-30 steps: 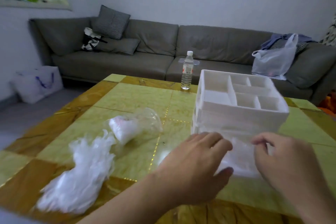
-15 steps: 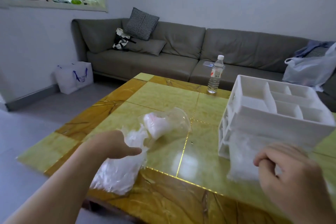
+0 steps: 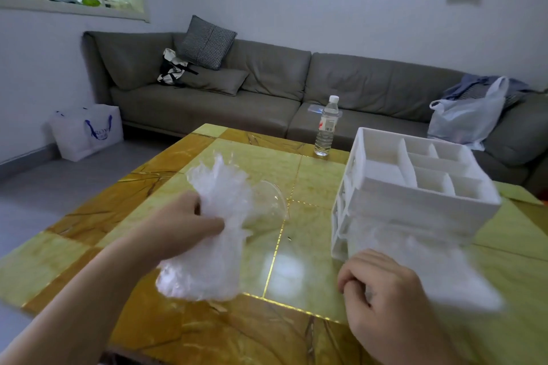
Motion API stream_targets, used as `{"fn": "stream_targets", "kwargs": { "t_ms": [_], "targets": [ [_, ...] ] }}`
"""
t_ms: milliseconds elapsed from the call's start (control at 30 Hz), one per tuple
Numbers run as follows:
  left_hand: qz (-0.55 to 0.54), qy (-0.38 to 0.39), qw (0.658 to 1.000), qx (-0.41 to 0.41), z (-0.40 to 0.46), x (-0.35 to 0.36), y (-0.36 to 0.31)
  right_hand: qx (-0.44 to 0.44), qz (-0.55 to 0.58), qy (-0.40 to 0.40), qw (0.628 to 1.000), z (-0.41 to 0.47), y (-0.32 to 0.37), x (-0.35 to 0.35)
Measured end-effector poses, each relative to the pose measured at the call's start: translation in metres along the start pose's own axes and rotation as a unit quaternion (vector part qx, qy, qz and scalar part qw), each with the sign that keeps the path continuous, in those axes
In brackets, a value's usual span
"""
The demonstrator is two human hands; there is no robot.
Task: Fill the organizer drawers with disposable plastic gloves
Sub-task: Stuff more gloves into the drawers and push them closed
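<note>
My left hand grips a crumpled bunch of clear disposable gloves by its middle and holds it up over the table. The white organizer stands at the right, with open compartments on top. Its bottom drawer is pulled out toward me and holds a blurred mass of clear gloves. My right hand is at the drawer's front left corner with curled fingers that seem to hold its edge. A clear bag lies on the table behind the held bunch.
The yellow marble table carries a water bottle at its far edge. A grey sofa runs along the wall, with a plastic bag on its right end. A white shopping bag sits on the floor at the left.
My left hand left the drawer, reached to the glove pile on the left and lifted a bunch off the table. My right hand stayed at the drawer front.
</note>
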State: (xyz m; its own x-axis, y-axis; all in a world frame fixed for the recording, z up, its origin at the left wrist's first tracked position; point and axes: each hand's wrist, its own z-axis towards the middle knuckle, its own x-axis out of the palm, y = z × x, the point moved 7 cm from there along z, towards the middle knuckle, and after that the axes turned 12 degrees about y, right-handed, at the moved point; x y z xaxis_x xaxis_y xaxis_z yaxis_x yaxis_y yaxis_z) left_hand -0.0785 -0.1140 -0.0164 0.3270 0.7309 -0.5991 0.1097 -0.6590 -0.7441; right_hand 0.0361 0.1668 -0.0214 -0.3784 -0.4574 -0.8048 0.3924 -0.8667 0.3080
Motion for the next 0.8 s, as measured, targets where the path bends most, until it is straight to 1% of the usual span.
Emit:
{"fn": "stream_targets", "kwargs": {
  "t_ms": [67, 100, 133, 167, 200, 233, 267, 333, 367, 433, 500, 600, 700, 800],
  "targets": [
    [-0.098, 0.006, 0.994, 0.038, -0.009, 0.016, -0.018, 0.064, 0.1, 0.02, 0.993, 0.003, -0.003, 0.006],
    [-0.143, 0.014, 0.988, 0.052, -0.013, 0.025, -0.024, 0.103, 0.186, 0.04, 0.976, 0.006, -0.002, 0.01],
    [-0.184, 0.031, 0.98, 0.065, -0.015, 0.037, -0.03, 0.144, 0.3, 0.062, 0.941, 0.006, 0.0, 0.017],
    [-0.214, 0.056, 0.972, 0.079, -0.016, 0.05, -0.037, 0.182, 0.417, 0.09, 0.886, 0.007, 0.005, 0.024],
    [-0.232, 0.084, 0.965, 0.093, -0.018, 0.062, -0.042, 0.215, 0.496, 0.115, 0.833, 0.008, 0.008, 0.034],
    [-0.238, 0.112, 0.959, 0.103, -0.02, 0.077, -0.05, 0.24, 0.541, 0.128, 0.796, 0.006, 0.007, 0.04],
    [-0.239, 0.131, 0.955, 0.115, -0.021, 0.087, -0.055, 0.25, 0.547, 0.133, 0.788, 0.006, 0.007, 0.044],
    [-0.24, 0.142, 0.951, 0.137, -0.019, 0.104, -0.06, 0.275, 0.485, 0.106, 0.824, 0.008, -0.001, 0.041],
    [-0.245, 0.132, 0.951, 0.137, -0.016, 0.109, -0.061, 0.294, 0.449, 0.088, 0.839, 0.007, -0.007, 0.037],
    [-0.278, 0.101, 0.947, 0.123, -0.011, 0.111, -0.058, 0.313, 0.419, 0.062, 0.85, 0.006, -0.018, 0.033],
    [-0.307, 0.089, 0.941, 0.112, -0.009, 0.113, -0.056, 0.315, 0.431, 0.037, 0.845, 0.004, -0.026, 0.027],
    [-0.351, 0.1, 0.923, 0.12, -0.009, 0.112, -0.057, 0.318, 0.462, 0.004, 0.828, 0.002, -0.034, 0.019],
    [-0.389, 0.108, 0.905, 0.136, -0.009, 0.11, -0.058, 0.316, 0.468, -0.027, 0.825, -0.001, -0.037, 0.008],
    [-0.408, 0.097, 0.897, 0.142, -0.009, 0.106, -0.056, 0.312, 0.476, -0.064, 0.82, -0.003, -0.04, -0.002]
  ]
}}
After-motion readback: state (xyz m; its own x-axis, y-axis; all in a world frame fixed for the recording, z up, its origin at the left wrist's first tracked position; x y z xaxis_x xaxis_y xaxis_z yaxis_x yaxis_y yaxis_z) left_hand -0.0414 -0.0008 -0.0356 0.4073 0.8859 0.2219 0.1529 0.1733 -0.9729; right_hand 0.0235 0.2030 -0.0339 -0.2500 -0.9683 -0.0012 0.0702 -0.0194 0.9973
